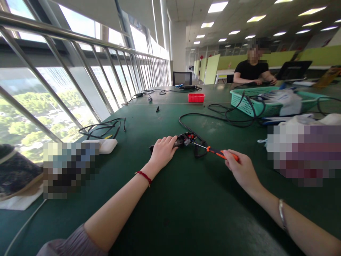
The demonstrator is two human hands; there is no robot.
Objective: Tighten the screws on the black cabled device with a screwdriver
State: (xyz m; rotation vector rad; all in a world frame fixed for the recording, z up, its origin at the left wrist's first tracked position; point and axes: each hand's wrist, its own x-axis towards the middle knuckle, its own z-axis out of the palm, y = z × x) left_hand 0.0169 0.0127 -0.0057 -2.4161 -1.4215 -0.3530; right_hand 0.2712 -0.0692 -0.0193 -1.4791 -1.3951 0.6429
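Note:
My left hand (163, 152) is closed over a dark handheld device (183, 139) lying on the green table. The device's far end shows exposed inner parts with bits of red, and a black cable runs from that area. Its exact kind I cannot make out. Gripped in my right hand (241, 167) is a screwdriver (217, 152) with an orange and black handle. The thin metal shaft points left, and its tip is at the exposed parts; whether it touches a screw is too small to tell.
A green basket (241, 104) with bags and cables stands at the back right, a small red tray (196, 98) at the back middle. Black cables (106, 128) lie left near a metal railing (106, 53). A white plastic bag (306, 121) is at right. Another person (252, 73) sits across.

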